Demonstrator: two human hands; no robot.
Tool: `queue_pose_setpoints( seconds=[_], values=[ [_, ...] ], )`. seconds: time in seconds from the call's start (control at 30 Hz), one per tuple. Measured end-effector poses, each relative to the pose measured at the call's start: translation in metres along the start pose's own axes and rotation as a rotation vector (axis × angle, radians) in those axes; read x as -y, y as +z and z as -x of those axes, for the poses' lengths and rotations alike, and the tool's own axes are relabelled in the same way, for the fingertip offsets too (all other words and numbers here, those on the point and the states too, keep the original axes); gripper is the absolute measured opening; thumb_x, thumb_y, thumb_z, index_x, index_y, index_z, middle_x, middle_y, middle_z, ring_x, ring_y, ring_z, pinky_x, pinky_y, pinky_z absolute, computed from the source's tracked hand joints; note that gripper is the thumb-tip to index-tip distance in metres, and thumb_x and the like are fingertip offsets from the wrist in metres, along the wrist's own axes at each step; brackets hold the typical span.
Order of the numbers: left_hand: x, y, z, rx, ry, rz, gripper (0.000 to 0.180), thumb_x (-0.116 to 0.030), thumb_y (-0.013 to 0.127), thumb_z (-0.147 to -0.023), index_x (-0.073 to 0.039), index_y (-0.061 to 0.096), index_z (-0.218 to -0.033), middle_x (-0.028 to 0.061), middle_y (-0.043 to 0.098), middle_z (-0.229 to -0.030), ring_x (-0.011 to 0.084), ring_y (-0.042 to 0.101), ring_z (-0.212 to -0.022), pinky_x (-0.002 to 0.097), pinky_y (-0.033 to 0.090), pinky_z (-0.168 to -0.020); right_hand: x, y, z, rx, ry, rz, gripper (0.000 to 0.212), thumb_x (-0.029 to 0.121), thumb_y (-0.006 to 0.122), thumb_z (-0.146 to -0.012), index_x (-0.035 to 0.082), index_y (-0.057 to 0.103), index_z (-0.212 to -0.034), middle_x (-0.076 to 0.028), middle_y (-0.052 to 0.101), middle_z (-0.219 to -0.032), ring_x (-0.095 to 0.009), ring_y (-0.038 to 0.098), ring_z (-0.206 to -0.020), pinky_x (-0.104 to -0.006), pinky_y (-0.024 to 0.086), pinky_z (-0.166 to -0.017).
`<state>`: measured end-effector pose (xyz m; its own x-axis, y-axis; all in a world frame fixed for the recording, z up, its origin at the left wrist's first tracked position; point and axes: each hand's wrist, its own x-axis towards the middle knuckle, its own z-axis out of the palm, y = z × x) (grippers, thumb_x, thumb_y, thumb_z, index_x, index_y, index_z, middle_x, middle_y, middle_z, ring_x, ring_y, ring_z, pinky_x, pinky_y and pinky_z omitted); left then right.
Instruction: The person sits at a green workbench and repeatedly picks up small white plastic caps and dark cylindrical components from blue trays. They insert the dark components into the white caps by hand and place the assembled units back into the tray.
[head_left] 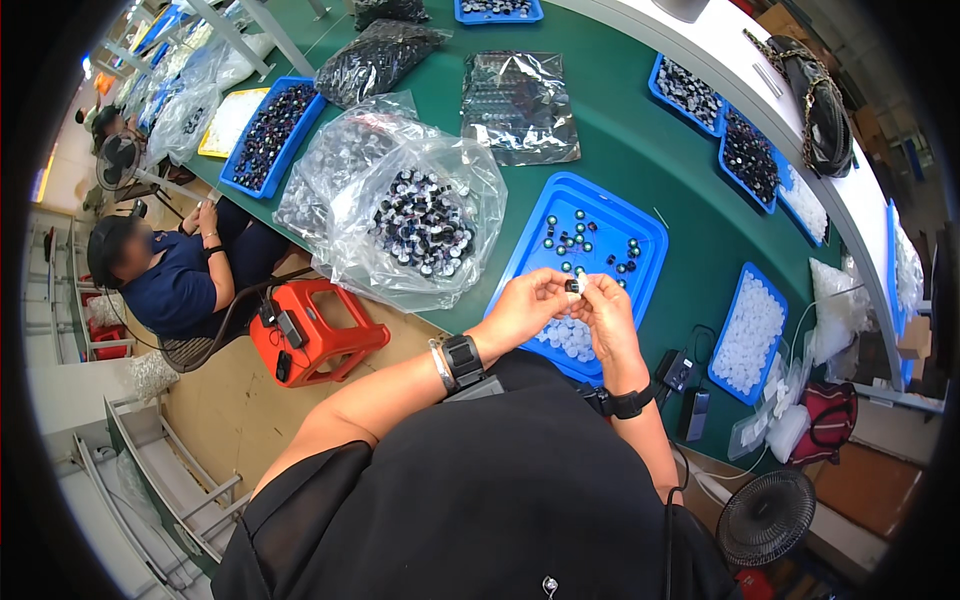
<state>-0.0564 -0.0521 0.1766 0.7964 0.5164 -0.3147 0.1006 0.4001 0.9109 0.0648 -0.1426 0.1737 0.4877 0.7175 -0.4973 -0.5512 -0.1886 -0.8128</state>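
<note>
Both my hands meet over the near half of a blue tray [645, 240]. Pinched in the fingers of my left hand [528, 305] is a small black cap-like part [572, 286]. My right hand [610, 312] is closed against it, its fingertips on a small whitish piece [584, 283] that they partly hide. Beyond my hands, several small dark round parts with shiny greenish tops [575, 240] lie loose in the tray. Small translucent white pieces [568, 340] are heaped at its near end, partly behind my hands.
Left of the tray sits an open clear bag [425, 225] of black-and-white parts. A flat dark plastic package [520, 105] lies beyond. At right is a blue tray of white pieces [747, 332]. A co-worker [175, 262] sits at left, near a red stool [318, 330].
</note>
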Motion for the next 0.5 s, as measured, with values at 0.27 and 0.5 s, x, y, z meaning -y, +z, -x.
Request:
queue_pose_setpoints(
  seconds=[0.27,0.5],
  values=[
    [0.009,0.000,0.002,0.007,0.012,0.027,0.022,-0.008,0.060,-0.089,0.005,0.056,-0.107,0.0086,0.065,-0.089,0.0124,0.063,-0.079,0.0250,0.053,-0.072,-0.022,-0.008,-0.008,0.088,-0.269,0.266,0.010,0.015,0.047,-0.096,0.007,0.046,-0.090,0.001,0.049,-0.073,-0.004,0.042,-0.060,-0.0225,0.036,-0.052],
    [0.007,-0.004,0.003,0.031,-0.102,0.195,0.024,-0.013,0.059,-0.091,0.004,0.057,-0.107,0.0091,0.064,-0.092,0.0129,0.063,-0.080,0.0256,0.053,-0.074,-0.015,0.003,-0.004,0.092,-0.270,0.241,0.014,0.018,0.047,-0.097,0.007,0.047,-0.090,0.002,0.047,-0.076,-0.004,0.044,-0.065,-0.0208,0.037,-0.056]
  ],
)
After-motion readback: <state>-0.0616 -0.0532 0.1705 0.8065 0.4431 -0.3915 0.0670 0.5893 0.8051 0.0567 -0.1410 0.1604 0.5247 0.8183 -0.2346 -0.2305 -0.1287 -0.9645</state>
